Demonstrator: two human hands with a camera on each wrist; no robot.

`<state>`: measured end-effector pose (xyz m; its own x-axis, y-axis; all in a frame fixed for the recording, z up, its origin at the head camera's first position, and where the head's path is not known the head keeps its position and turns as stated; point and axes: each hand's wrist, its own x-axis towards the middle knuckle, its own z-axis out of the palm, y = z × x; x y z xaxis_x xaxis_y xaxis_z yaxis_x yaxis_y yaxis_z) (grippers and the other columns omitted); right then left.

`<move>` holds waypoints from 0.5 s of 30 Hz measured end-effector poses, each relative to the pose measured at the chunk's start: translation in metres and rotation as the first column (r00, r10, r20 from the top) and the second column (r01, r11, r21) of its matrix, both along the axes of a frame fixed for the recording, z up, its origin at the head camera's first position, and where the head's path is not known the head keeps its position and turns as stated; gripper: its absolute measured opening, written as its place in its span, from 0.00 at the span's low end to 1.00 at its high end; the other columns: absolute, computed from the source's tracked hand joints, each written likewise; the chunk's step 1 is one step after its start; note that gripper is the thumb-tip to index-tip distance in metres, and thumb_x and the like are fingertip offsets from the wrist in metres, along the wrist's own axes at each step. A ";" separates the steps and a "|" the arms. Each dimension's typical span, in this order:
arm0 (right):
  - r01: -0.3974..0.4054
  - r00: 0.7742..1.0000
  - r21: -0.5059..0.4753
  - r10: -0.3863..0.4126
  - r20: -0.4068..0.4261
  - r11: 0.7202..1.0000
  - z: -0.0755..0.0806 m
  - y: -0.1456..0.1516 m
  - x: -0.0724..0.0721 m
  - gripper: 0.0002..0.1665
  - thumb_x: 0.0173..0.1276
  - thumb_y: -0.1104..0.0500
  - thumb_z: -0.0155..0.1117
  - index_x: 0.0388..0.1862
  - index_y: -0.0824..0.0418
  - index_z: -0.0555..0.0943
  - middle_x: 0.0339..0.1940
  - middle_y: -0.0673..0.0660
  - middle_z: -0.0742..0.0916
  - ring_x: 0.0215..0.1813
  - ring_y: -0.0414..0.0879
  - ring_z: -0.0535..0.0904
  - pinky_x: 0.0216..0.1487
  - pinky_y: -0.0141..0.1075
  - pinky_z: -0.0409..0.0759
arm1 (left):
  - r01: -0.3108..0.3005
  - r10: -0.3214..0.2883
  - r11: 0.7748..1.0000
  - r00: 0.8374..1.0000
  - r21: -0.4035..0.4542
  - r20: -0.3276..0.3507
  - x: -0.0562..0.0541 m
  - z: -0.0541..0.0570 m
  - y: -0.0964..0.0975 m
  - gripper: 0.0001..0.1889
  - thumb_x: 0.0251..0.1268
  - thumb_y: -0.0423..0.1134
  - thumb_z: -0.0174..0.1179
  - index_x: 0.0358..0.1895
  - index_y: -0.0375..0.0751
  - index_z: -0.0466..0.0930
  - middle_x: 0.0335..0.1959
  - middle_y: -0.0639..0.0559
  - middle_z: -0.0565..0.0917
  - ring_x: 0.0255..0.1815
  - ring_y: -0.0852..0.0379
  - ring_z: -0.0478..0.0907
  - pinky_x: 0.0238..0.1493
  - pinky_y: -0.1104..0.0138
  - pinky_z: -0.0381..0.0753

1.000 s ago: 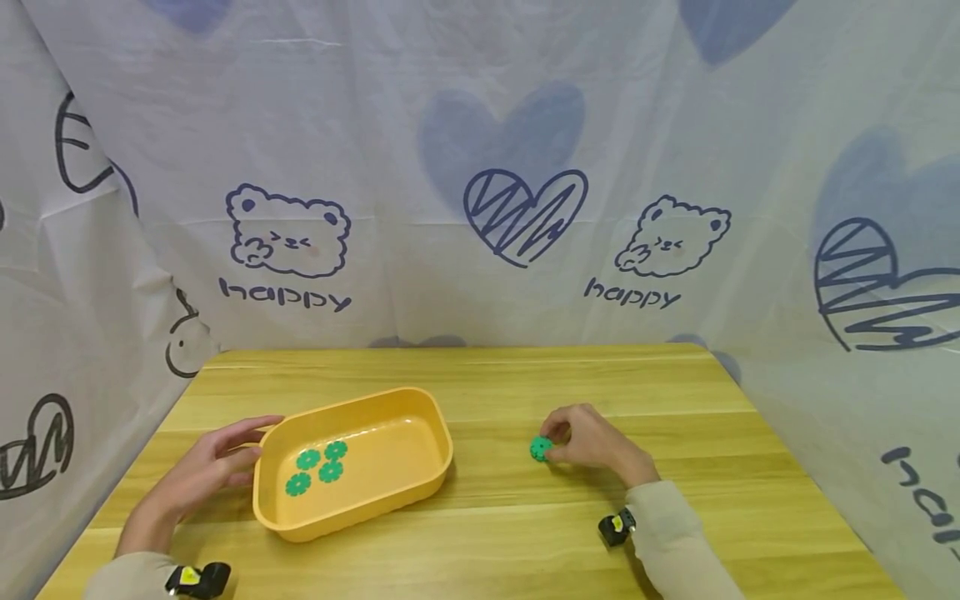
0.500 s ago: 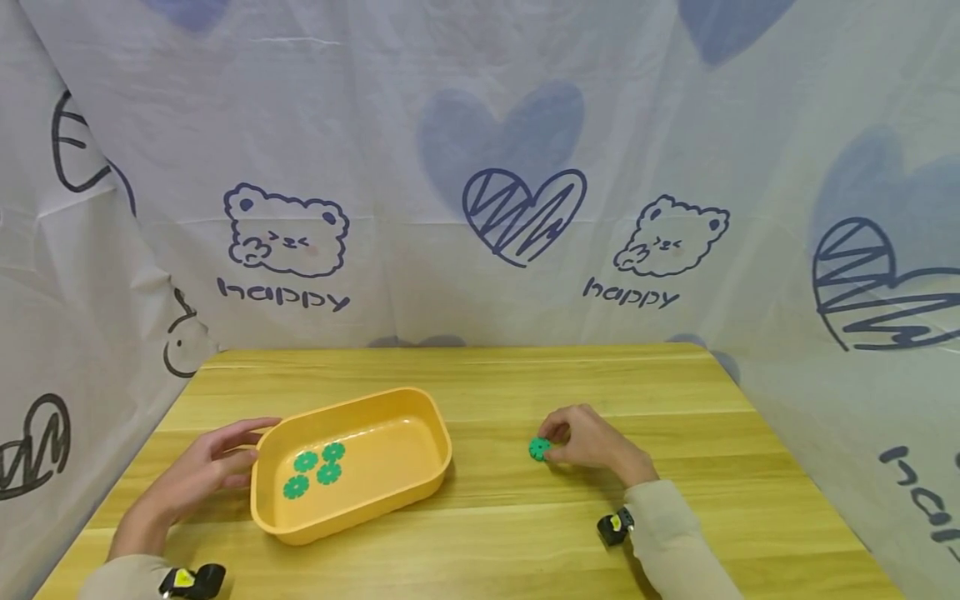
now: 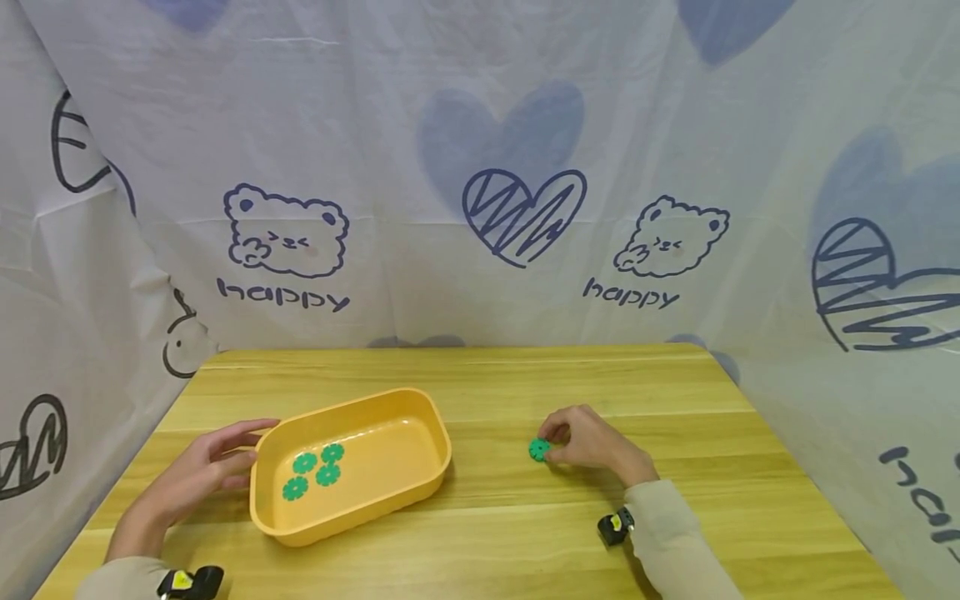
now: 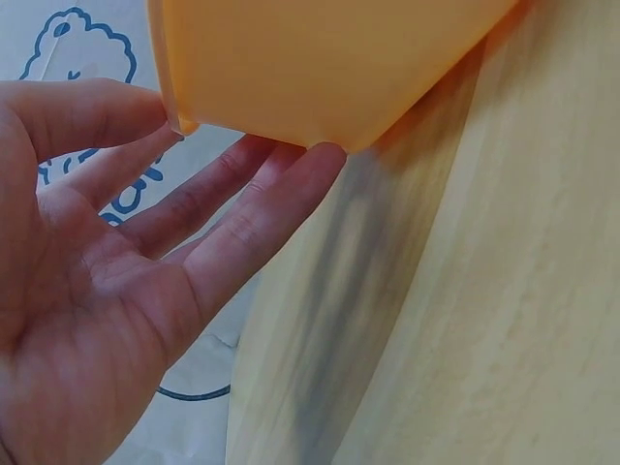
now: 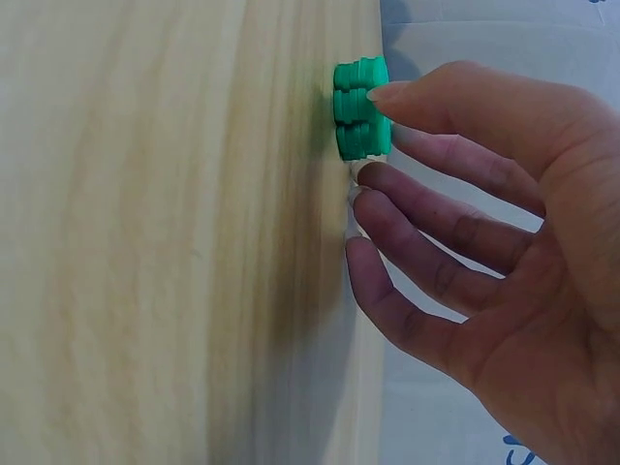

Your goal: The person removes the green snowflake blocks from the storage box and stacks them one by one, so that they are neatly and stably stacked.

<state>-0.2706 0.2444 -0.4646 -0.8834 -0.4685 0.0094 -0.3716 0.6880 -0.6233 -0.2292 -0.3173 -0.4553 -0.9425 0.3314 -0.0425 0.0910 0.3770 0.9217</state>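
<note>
Near the right of the table, my right hand (image 3: pixel 588 435) pinches a small stack of green notched building discs (image 3: pixel 539 449) by its edge. The right wrist view shows the layered stack (image 5: pixel 361 108) on the wood, with the thumb and a finger touching it and the other fingers loosely bent below. At the left end of a yellow plastic bin (image 3: pixel 351 523), my left hand (image 3: pixel 197 471) rests its fairly straight fingers and thumb against the outside. Several flat green notched discs (image 3: pixel 304 462) lie inside the bin's left half.
The wooden table (image 3: pixel 495 550) has its far edge against a whitish curtain (image 3: pixel 405 275) printed with hearts and bears. The curtain also hangs along both sides. Each wrist wears a small black camera device (image 3: pixel 615 527). Bare wood lies between bin and disc stack.
The bin and my left hand have shifted very slightly left and nearer, the discs inside along with them. My right hand stays at the stack, practically still.
</note>
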 end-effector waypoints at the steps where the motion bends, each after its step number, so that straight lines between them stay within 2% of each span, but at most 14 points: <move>1: 0.000 1.000 -0.002 0.000 0.001 1.000 0.000 0.000 0.000 0.11 0.62 0.59 0.78 0.43 0.58 0.89 0.39 0.51 0.90 0.43 0.43 0.85 0.48 0.34 0.86 | 0.000 0.000 1.000 1.000 -0.001 -0.001 0.000 0.000 0.000 0.29 0.80 0.38 0.55 0.77 0.32 0.62 0.57 0.55 0.82 0.52 0.69 0.83 0.48 0.63 0.91; 11: 0.004 1.000 0.010 -0.004 -0.003 1.000 -0.001 0.000 0.000 0.11 0.62 0.59 0.78 0.43 0.57 0.89 0.39 0.50 0.90 0.42 0.41 0.84 0.48 0.34 0.86 | -0.004 0.004 1.000 1.000 -0.006 -0.005 0.000 -0.002 -0.001 0.29 0.80 0.38 0.55 0.77 0.33 0.62 0.56 0.54 0.81 0.52 0.70 0.83 0.48 0.64 0.90; 15: 0.013 1.000 0.004 -0.013 -0.008 1.000 0.002 0.000 0.000 0.12 0.62 0.57 0.78 0.44 0.57 0.88 0.41 0.50 0.90 0.45 0.44 0.85 0.51 0.40 0.87 | -0.009 0.009 1.000 1.000 -0.015 -0.004 0.000 -0.001 0.000 0.29 0.80 0.39 0.55 0.78 0.32 0.62 0.57 0.51 0.81 0.52 0.70 0.82 0.48 0.63 0.90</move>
